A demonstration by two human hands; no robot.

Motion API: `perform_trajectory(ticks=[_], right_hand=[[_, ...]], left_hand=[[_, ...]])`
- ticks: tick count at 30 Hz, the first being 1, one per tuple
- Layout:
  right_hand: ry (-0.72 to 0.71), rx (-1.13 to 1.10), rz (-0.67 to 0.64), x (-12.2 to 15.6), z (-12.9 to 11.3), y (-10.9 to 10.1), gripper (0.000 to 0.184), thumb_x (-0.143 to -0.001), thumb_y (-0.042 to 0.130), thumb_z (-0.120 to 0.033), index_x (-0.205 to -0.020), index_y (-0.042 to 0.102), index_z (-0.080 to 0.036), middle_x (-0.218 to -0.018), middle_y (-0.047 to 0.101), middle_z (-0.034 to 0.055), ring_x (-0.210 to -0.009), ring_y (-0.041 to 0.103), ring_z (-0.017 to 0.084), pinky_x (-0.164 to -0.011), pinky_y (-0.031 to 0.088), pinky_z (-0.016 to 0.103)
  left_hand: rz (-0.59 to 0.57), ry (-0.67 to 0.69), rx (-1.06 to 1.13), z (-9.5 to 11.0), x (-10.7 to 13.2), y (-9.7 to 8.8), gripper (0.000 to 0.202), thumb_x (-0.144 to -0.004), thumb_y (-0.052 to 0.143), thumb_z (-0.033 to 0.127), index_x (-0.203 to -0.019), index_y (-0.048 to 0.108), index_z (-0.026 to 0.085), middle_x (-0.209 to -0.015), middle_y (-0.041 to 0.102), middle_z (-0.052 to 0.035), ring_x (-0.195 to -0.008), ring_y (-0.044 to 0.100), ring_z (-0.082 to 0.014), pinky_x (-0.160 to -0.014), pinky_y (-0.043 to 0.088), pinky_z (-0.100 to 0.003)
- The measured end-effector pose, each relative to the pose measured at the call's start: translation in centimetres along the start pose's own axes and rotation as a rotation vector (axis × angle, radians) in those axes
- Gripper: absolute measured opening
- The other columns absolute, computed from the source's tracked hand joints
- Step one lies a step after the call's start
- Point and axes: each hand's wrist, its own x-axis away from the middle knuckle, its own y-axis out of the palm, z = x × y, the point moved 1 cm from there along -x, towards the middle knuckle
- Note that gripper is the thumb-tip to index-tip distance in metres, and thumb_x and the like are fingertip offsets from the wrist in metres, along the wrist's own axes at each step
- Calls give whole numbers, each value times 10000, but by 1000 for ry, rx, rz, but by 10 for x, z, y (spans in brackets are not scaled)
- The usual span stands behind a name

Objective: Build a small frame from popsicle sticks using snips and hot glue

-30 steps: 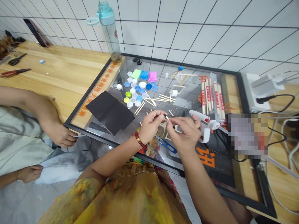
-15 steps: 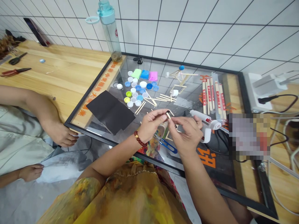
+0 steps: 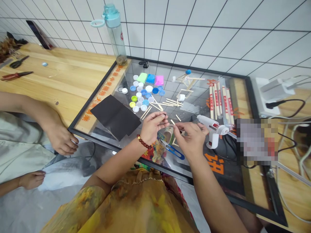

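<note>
Above the glass tabletop, my right hand (image 3: 191,137) pinches a short wooden stick (image 3: 172,122) between thumb and fingers. My left hand (image 3: 152,127), a bead bracelet at its wrist, is a little to the left with its fingertips pressed together. A small black piece (image 3: 165,113) shows at those fingertips; its kind is unclear. Under the hands lie blue-handled thread snips (image 3: 175,152). Just beyond them are a cut stick (image 3: 178,117) and several loose sticks (image 3: 170,103). A white glue gun (image 3: 213,129) rests right of my right hand.
Bottle caps (image 3: 143,94), a blue clay packet (image 3: 151,78) and black paper (image 3: 115,116) lie to the left. Stick frames with caps (image 3: 187,85) and wrapped chopsticks (image 3: 221,100) are behind. A bottle (image 3: 116,35) stands by the wall. Another person's hand (image 3: 63,139) is at the left edge.
My hands have moved apart. The stick, earlier against the black piece at my left fingertips, is now away from it in my right fingers.
</note>
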Motion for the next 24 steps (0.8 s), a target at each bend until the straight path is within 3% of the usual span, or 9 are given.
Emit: perform_trajectory(ticks=[10,14,17,21,24], right_hand=[[70,63,-115,4,7,9,104,-808,613,-282,-774,694,-226,-753,691,-15,-769,620,167,-908,261,422],[253,-246,-109,0,4,7,154,-804,621,-333,-766,700,-207,-704,656,-10,-678,587,143,-785,392,348],[454,-570,-120,0,1,10,207,-798,641,-385,-838,699,-191,-749,663,6,-681,573,141,-699,440,301],[588,-810,-88,1,0,14,224,-771,682,-402,-834,689,-187,-726,648,4,-665,566,132,-670,452,287],[634,-887,-56,-1,-2,16,229,-747,704,-407,-804,683,-186,-703,652,8,-660,577,138,-669,470,293]], left_hand=[[57,97,-47,6,-7,-11,182,-648,720,214,-812,676,149,-650,583,21,-615,568,-86,-669,511,-270],[58,216,-410,7,-10,-15,163,-674,686,183,-832,720,164,-654,624,5,-593,555,-98,-646,487,-264],[27,348,-633,7,-11,-16,151,-676,691,153,-816,739,180,-786,687,-38,-680,588,-127,-682,480,-272],[-4,498,-712,6,-11,-17,15,-675,718,191,-664,722,183,-874,690,-69,-815,615,-167,-724,476,-270],[-56,448,-657,2,-11,-15,67,-706,700,214,-748,747,192,-919,698,-69,-857,617,-171,-761,478,-280]])
